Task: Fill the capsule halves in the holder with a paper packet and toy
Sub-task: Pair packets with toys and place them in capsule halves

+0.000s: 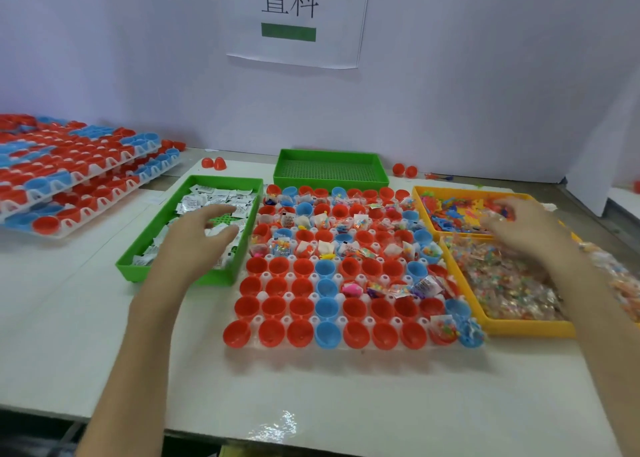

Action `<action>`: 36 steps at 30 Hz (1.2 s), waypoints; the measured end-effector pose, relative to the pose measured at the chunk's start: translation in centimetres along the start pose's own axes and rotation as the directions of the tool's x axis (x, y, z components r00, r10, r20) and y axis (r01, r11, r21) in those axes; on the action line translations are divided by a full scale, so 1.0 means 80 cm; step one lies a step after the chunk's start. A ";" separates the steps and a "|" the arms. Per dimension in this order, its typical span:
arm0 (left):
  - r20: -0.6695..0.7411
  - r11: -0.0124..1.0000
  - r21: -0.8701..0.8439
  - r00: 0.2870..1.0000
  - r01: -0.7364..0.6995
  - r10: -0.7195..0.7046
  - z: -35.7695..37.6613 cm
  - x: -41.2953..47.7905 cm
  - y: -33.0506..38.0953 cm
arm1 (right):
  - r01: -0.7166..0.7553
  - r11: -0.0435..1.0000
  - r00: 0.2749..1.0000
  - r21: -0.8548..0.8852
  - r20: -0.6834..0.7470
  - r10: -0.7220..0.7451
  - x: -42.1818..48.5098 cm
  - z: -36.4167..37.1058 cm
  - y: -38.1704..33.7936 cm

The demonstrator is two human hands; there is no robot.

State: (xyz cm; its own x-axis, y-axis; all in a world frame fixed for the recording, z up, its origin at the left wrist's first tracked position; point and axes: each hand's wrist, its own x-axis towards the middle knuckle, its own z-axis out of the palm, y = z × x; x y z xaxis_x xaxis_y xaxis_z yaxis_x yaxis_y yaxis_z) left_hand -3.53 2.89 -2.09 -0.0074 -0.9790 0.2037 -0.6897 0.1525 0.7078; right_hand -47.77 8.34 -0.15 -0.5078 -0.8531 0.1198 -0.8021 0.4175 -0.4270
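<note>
head view: capsule holder (289,296) at bench (104,318) centre, near rows unfilled; at nine o'clock, left hand (194,238) spreads its fingers over the paper packets (207,193), holding nothing, likely to pick one; at three o'clock, right hand (519,226) among toys (450,210), fingers blurred, grip unclear

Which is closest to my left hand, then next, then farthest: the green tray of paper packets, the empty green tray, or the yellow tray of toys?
1. The green tray of paper packets: right under the left hand.
2. The empty green tray: behind it, toward the wall.
3. The yellow tray of toys: far right, beyond the capsule holder.
</note>
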 end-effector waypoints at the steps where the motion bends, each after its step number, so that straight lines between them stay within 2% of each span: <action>1: 0.058 0.997 0.072 0.998 0.016 -0.020 0.005 0.020 -0.003 | -0.053 0.999 0.997 -0.009 0.063 0.054 0.003 0.003 0.010; 3: 0.111 0.980 0.194 0.991 0.052 -0.075 0.020 0.052 -0.006 | -0.093 0.995 0.991 -0.022 0.097 0.095 0.006 0.010 0.018; 6: 0.001 0.949 0.305 0.996 0.085 -0.089 0.041 0.075 -0.016 | -0.009 1.000 1.000 0.024 -0.029 0.010 0.003 0.017 0.012; 9: -0.083 0.972 0.223 0.995 0.075 -0.057 0.047 0.081 -0.027 | 0.050 0.996 0.990 0.079 -0.138 -0.039 -0.003 0.020 0.009; 14: -0.117 0.983 0.170 0.992 0.066 -0.046 0.050 0.069 -0.029 | 0.048 0.990 0.973 0.136 -0.231 -0.016 -0.013 0.018 0.008; 20: -0.276 0.994 0.110 0.961 -0.003 0.033 0.044 0.067 -0.017 | 0.193 0.947 0.907 0.259 -0.414 -0.071 -0.014 0.000 0.005; 24: -0.343 0.998 0.068 0.939 0.000 0.023 0.041 0.064 -0.016 | 0.261 0.883 0.904 0.391 -0.420 -0.081 -0.019 -0.006 -0.003; 30: -0.371 0.999 0.036 0.929 -0.003 0.016 0.035 0.063 -0.014 | 0.260 0.735 0.949 0.626 -0.306 -0.076 -0.030 -0.008 -0.024; 36: -0.350 1.000 -0.023 0.937 -0.011 0.003 0.031 0.061 -0.011 | 0.279 0.684 0.957 0.674 -0.252 -0.143 -0.036 0.001 -0.035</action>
State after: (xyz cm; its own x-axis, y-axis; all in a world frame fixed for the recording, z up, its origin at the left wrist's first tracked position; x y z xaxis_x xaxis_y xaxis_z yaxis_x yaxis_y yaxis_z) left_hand -4.75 -2.39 -3.41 0.2450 -0.8691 0.4298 -0.6728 0.1668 0.7208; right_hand -44.06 9.66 0.65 -0.4506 -0.7975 0.4012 -0.4789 -0.1634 -0.8625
